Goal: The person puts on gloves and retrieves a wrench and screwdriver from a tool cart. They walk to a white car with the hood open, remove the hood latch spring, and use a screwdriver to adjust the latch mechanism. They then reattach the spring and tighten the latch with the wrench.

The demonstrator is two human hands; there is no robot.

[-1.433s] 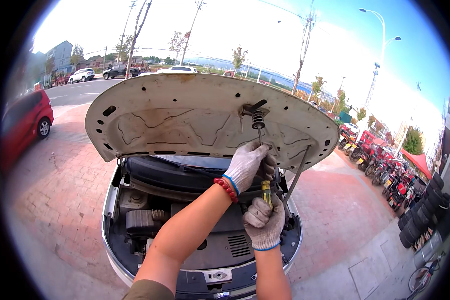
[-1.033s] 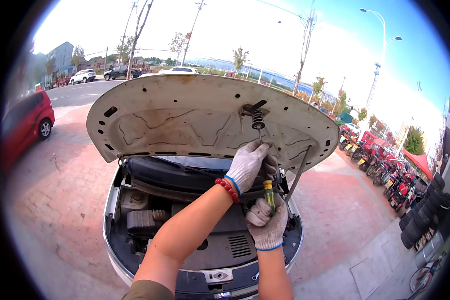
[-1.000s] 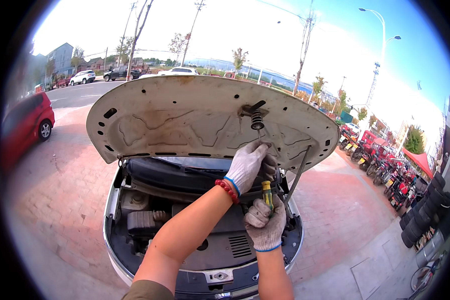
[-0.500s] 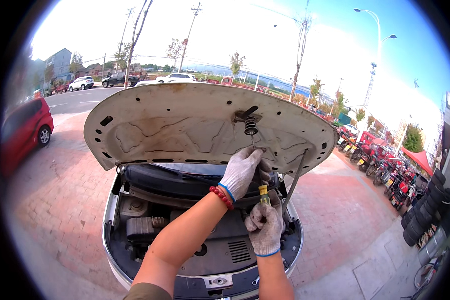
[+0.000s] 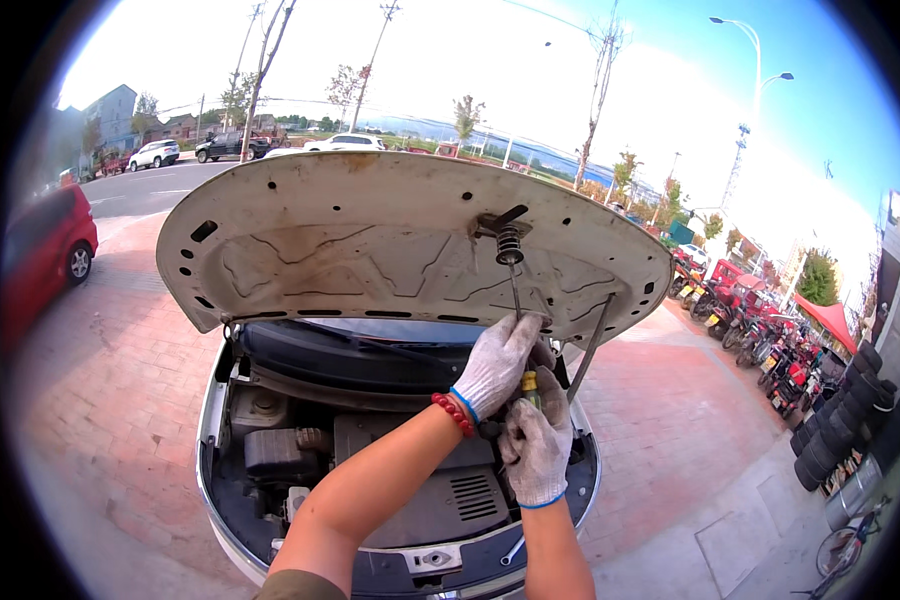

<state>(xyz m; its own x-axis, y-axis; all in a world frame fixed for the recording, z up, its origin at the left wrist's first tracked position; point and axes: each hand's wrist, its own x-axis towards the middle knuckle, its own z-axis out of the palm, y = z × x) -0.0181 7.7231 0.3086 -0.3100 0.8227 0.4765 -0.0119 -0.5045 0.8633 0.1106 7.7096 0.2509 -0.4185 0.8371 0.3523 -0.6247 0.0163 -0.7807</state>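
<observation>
A screwdriver with a yellow handle (image 5: 530, 385) points up, its shaft running to the latch spring (image 5: 509, 245) on the underside of the raised white hood (image 5: 390, 235). My right hand (image 5: 538, 452), in a whitish knit glove with a dark stain, is closed round the handle. Higher up, my gloved left hand (image 5: 498, 365) has its fingers pinched round the shaft, just under the spring. The fingers partly hide the shaft. Whether the tip touches the latch bolt is too small to tell. A red bead bracelet (image 5: 452, 414) circles my left wrist.
A thin prop rod (image 5: 592, 348) holds the hood up, to the right of my hands. Below lies the engine cover (image 5: 430, 510), with a wrench (image 5: 512, 552) on the front edge. A red car (image 5: 55, 240) stands left; motorbikes (image 5: 760, 325) and stacked tyres (image 5: 842, 415) line the right.
Both hands sit slightly farther right in the picture, and the right hand has come closer to the left one. The view has shifted a little. Both grips on the screwdriver stay.
</observation>
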